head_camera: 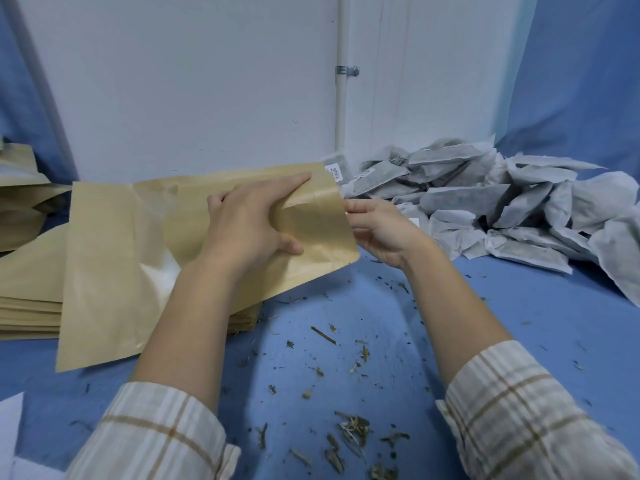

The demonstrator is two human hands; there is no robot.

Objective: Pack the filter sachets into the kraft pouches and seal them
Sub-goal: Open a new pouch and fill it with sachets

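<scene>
A flat kraft pouch [114,258] lies tilted over a stack of more kraft pouches [27,306] on the blue table. My left hand [249,220] grips the pouch near its open right end, fingers over the top face and thumb on the lower flap. My right hand [377,226] pinches the right edge of that same pouch. A big heap of white filter sachets [502,209] with dark contents lies to the right, just beyond my right hand.
Loose herb crumbs and twigs [349,431] are scattered on the blue table cover [398,323] in front of me. More kraft pouches [20,195] stand at the far left. A white wall with a pipe [342,98] is behind. White paper [10,438] lies at the bottom left.
</scene>
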